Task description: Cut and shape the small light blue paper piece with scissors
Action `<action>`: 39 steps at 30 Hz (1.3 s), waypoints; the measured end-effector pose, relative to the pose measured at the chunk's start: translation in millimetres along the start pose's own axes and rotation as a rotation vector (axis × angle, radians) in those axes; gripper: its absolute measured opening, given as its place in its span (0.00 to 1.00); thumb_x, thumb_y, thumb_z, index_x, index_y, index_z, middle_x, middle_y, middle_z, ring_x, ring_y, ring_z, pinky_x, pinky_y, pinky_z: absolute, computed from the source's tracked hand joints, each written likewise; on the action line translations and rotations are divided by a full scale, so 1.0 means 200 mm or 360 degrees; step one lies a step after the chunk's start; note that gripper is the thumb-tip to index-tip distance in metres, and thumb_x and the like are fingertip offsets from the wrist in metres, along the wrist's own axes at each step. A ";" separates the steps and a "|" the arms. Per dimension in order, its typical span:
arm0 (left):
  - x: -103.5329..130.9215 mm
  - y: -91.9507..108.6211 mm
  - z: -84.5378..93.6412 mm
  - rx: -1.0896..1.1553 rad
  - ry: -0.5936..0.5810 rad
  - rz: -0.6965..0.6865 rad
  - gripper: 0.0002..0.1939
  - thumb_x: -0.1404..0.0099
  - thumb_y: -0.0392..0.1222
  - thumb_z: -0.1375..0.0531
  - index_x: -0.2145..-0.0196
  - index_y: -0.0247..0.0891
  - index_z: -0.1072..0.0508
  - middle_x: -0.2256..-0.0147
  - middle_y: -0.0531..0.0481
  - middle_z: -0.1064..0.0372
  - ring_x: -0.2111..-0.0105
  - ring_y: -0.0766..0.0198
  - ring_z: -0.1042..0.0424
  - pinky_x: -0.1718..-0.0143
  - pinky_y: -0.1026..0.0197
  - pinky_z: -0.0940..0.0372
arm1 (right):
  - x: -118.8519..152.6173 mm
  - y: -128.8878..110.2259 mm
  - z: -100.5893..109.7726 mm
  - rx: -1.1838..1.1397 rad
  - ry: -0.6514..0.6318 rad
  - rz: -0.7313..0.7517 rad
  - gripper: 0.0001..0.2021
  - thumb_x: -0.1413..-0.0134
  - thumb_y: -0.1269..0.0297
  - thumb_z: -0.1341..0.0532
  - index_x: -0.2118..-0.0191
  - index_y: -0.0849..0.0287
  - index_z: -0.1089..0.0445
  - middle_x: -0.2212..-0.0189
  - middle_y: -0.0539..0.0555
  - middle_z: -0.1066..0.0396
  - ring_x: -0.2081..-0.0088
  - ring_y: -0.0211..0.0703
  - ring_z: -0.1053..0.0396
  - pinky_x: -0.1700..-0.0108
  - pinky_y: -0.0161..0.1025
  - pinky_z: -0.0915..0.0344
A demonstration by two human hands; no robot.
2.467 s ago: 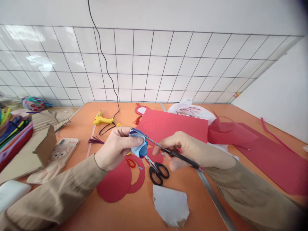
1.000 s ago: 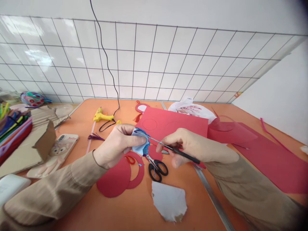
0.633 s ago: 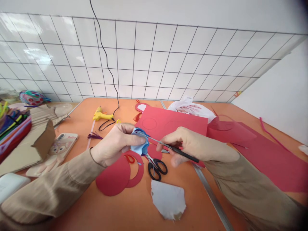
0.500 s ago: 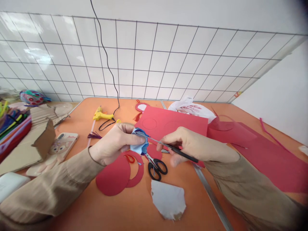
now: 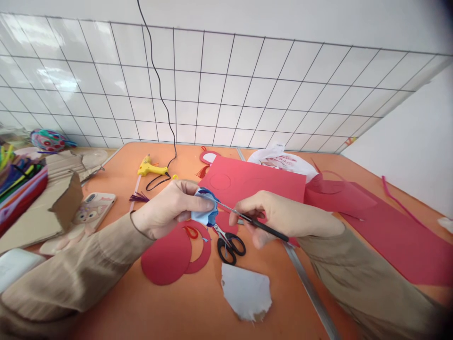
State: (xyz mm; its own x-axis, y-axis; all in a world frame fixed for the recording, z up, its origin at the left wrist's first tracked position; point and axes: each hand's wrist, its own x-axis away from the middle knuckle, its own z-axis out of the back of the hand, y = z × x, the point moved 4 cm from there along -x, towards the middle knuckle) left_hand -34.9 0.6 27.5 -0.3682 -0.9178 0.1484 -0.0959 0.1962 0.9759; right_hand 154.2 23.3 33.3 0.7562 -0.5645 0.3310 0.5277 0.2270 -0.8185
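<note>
Between the thumb and fingers of my left hand (image 5: 177, 205) is a small ruffled piece in light and dark blue (image 5: 204, 215), its material hard to make out. My right hand (image 5: 260, 215) grips a slim black-handled tool with a thin metal tip (image 5: 267, 229); its exact kind is unclear. The tool's tip reaches the edge of the blue piece. Just below lies a pair of scissors (image 5: 230, 245) with black handles, on the table. Under my left hand are a red paper disc (image 5: 166, 259), a red paper ring (image 5: 202, 262) and a red-orange cord loop (image 5: 191, 232).
A yellow glue gun (image 5: 152, 167) with a black cable lies at the back left. Red paper sheets (image 5: 247, 174) and a white plastic bag (image 5: 283, 163) lie behind my hands. A torn grey-white piece (image 5: 247, 292) is in front. A phone (image 5: 95, 208) and cardboard (image 5: 31, 215) are left.
The tool tip has drawn back slightly from across the blue piece toward its right edge. Both hands keep their grip; the view has shifted a little.
</note>
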 end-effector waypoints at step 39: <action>0.01 -0.01 -0.03 -0.0031 -0.0034 0.0033 0.10 0.51 0.39 0.34 0.84 0.33 0.29 0.84 0.53 0.39 0.84 0.74 0.48 0.84 0.65 0.62 | 0.00 -0.01 -0.02 -0.0065 0.0025 0.0135 0.18 0.58 0.58 0.27 0.62 0.61 0.26 0.81 0.45 0.33 0.77 0.37 0.37 0.74 0.34 0.43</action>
State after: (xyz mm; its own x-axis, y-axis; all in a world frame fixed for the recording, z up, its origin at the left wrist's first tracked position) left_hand -29.4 -3.9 27.0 -0.3899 -0.9059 0.1656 -0.0701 0.2084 0.9755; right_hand 152.4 19.4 32.7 0.7913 -0.5570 0.2522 0.4453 0.2421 -0.8620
